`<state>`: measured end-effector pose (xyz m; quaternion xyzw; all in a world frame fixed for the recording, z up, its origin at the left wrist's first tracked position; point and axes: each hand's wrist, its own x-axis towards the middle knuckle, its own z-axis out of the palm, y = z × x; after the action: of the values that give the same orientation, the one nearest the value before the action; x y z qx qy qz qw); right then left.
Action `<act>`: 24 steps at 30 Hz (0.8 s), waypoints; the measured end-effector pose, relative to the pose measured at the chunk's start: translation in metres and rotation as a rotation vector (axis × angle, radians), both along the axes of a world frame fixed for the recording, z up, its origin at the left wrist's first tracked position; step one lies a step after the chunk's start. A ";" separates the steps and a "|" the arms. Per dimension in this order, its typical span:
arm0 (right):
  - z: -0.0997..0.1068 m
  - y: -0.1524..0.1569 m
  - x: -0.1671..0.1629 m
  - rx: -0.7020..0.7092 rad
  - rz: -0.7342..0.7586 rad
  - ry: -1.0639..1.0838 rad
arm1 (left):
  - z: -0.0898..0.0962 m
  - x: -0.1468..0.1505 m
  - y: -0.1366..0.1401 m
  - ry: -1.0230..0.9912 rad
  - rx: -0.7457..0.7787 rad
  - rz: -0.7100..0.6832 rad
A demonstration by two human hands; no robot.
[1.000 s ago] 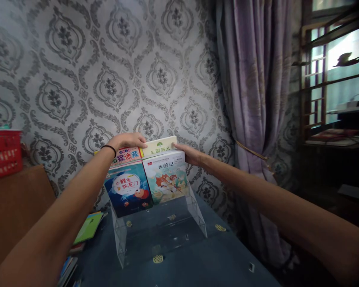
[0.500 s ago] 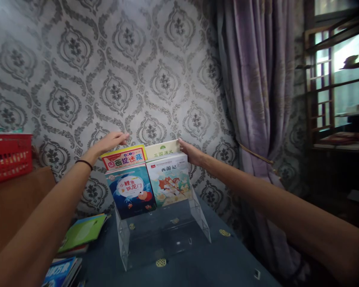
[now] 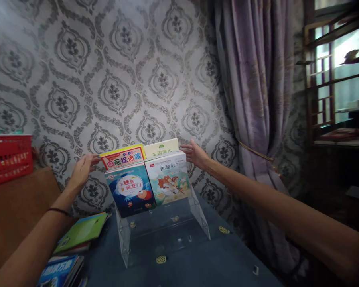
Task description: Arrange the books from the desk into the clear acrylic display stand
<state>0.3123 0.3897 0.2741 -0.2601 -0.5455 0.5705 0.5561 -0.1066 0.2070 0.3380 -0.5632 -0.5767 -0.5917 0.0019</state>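
Observation:
A clear plastic book stand (image 3: 199,215) holds books on its upper tiers, while its lower front tiers bear none. In front are a dark blue picture book (image 3: 131,191) and a pale book with a fox-coloured drawing (image 3: 169,179). Behind them rise a yellow-and-red book (image 3: 124,157) and a cream book (image 3: 161,148). My left hand (image 3: 83,169) is open beside the left edge of the yellow-and-red book, fingertips close to it; contact is unclear. On the other side my right hand (image 3: 196,154) is open, fingers spread near the cream book's right edge, holding nothing.
The stand rests on a dark blue tablecloth (image 3: 218,265). At left lie a green book (image 3: 83,229) and a stack with a blue cover (image 3: 60,271). A red basket (image 3: 8,159) sits on a brown box (image 3: 20,207). Patterned wall behind, purple curtain (image 3: 257,99) at right.
My left hand has moved left and down, from above the yellow-and-red book to its side. My right hand has come away from the cream book's edge, its fingers spreading. The books look unmoved.

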 end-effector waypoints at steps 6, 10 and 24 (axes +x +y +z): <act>-0.028 -0.003 0.001 0.018 -0.124 -0.024 | -0.063 -0.005 -0.021 -0.174 -0.093 -0.004; -0.061 -0.021 0.006 0.122 -0.289 -0.033 | -0.118 0.000 -0.046 -0.309 -0.135 0.011; -0.203 -0.170 0.013 0.307 -0.400 -0.465 | -0.294 0.004 -0.156 -0.145 -0.457 0.178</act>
<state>0.3251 0.2202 0.0711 -0.3984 -0.6753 0.2868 0.5504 -0.1026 0.0513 0.0436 -0.4519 -0.7415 -0.4825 -0.1145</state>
